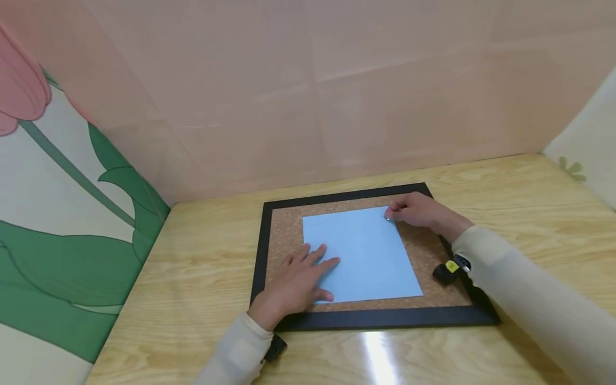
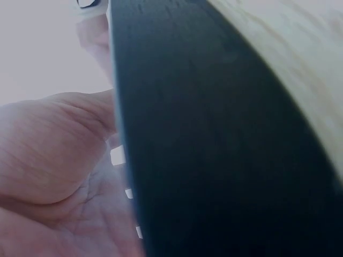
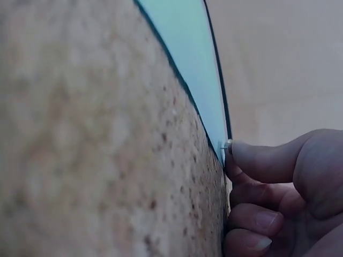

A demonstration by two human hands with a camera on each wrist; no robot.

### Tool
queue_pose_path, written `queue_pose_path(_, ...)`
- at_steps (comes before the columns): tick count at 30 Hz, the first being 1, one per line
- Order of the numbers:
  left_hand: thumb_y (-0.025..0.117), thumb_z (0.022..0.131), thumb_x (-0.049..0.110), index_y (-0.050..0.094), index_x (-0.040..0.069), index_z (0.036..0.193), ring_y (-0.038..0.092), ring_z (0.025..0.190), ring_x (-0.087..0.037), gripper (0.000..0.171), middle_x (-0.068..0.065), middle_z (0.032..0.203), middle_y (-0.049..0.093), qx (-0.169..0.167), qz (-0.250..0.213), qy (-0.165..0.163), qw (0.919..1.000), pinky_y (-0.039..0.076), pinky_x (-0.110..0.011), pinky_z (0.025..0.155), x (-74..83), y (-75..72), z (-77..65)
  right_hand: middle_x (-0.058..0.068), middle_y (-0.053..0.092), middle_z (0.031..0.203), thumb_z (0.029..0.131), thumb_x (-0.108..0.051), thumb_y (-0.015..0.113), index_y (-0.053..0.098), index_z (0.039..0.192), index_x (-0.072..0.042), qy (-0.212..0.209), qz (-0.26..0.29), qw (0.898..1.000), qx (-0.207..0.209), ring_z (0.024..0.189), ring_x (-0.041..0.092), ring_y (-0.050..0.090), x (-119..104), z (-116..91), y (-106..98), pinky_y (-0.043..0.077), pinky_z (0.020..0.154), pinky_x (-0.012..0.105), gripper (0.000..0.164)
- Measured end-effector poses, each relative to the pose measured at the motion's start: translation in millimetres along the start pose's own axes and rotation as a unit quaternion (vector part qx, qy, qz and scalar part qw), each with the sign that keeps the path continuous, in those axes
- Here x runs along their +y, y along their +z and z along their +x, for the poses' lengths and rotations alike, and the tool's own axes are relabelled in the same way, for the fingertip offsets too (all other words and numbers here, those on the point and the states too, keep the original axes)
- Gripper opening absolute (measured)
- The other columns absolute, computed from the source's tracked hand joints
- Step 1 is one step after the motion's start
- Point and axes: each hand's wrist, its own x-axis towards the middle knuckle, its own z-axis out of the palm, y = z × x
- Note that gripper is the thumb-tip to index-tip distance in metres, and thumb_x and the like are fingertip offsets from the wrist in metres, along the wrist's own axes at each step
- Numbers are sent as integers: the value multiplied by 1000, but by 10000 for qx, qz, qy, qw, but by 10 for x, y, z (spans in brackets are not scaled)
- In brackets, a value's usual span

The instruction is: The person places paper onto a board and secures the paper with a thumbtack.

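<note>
A sheet of light blue paper (image 1: 363, 254) lies on a cork board (image 1: 285, 227) with a black frame (image 1: 385, 319). My left hand (image 1: 294, 280) rests with spread fingers over the paper's lower left side. At the sheet's upper right corner, my right hand (image 1: 417, 209) pinches a small silver thumbtack (image 3: 229, 146). In the right wrist view its thin shank stands against the blue corner, and the thumb (image 3: 262, 159) is at its head. The left wrist view is mostly filled by the dark frame edge (image 2: 198, 134), with the left palm (image 2: 48, 150) beside it.
The board lies on a light wooden table (image 1: 207, 256). Behind it rises a pinkish covered wall (image 1: 289, 107). A panel with green leaves and a pink flower (image 1: 62, 256) stands at the left, and a pale panel (image 1: 589, 139) at the right.
</note>
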Motion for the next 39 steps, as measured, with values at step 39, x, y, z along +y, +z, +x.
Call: queue_pose_path(39,68,90,45,40,33,153,17,155,-34,70,-1,166,24,50,-141,-12,9999,19,-61,121,-26,51,-26,8,55,89,100,-26,59,59,100,-4,225,-423,9988,89,84,23,52,-43,42,34,41,70,32,21)
